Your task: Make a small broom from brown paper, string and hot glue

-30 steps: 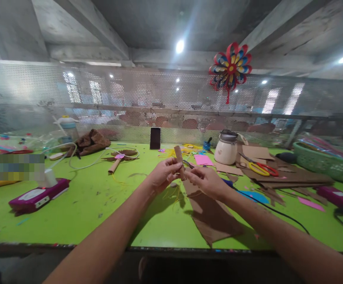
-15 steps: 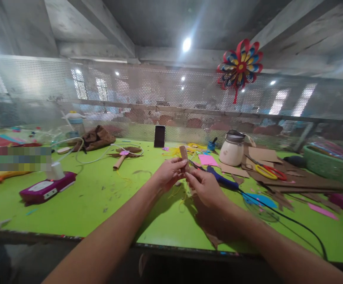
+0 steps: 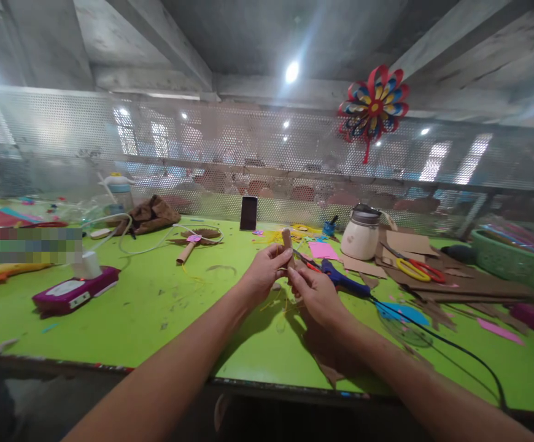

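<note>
Between my hands a small brown cardboard roll (image 3: 287,240) stands nearly upright above the green table. My left hand (image 3: 265,267) pinches it from the left, thumb against its side. My right hand (image 3: 313,288) is closed at its lower end, which the fingers mostly hide. Thin yellow strands dangle beneath the hands. Just beyond my right hand lies a blue glue gun (image 3: 346,280) with a black cord. Another brown roll (image 3: 185,253) with a pink piece rests on the table to the left.
Scissors (image 3: 414,270) lie on brown cardboard (image 3: 469,283) at the right, beside a green basket (image 3: 515,255). A white jug (image 3: 359,236) and a phone (image 3: 248,213) stand further back. A purple power strip (image 3: 76,291) sits at the left.
My fingers have shifted slightly on the cardboard roll, and my left thumb now lies straighter across it. The roll remains held between both hands.
</note>
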Tool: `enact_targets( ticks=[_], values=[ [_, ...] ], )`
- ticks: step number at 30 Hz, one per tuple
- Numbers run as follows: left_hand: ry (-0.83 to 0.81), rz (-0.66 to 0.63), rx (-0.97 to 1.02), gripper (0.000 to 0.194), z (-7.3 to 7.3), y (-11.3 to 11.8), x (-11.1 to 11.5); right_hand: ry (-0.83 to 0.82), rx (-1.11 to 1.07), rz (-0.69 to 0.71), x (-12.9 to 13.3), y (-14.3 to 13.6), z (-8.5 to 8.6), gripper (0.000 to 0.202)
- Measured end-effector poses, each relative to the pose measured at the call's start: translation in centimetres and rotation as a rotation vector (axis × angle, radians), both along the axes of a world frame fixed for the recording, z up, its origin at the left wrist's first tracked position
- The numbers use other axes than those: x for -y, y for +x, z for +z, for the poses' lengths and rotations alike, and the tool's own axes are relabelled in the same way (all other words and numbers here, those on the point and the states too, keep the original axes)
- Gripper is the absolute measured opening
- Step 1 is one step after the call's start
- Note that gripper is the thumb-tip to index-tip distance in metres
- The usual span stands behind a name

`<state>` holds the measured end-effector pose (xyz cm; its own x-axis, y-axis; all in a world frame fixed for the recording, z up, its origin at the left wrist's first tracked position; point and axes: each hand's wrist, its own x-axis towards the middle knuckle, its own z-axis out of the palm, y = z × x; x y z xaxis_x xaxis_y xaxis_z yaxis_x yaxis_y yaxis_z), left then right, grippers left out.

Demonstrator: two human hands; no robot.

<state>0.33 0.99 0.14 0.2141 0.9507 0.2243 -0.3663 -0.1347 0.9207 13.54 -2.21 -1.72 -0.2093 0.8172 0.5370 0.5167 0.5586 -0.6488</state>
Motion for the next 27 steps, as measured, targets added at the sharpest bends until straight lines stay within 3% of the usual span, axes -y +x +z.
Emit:
enact_targets(
  ticks=[7, 16, 21, 27],
  values=[
    [-0.005, -0.040, 0.031, 0.027, -0.40, 0.24, -0.07, -0.023, -0.092, 0.029, -0.72, 0.17, -0.23, 0.039],
    [-0.102, -0.008, 0.054, 0.023, 0.00, 0.46, 0.40, 0.038, 0.086, -0.103, -0.25, -0.13, -0.17, 0.034],
    [-0.107, 0.000, 0.047, 0.025, -0.15, 0.40, 0.29, 0.049, 0.124, -0.104, 0.02, -0.25, -0.07, 0.031],
    [-0.056, 0.015, 0.020, 0.028, -0.50, 0.50, 0.07, -0.019, 0.011, -0.066, -0.70, -0.01, -0.19, 0.035]
  ],
)
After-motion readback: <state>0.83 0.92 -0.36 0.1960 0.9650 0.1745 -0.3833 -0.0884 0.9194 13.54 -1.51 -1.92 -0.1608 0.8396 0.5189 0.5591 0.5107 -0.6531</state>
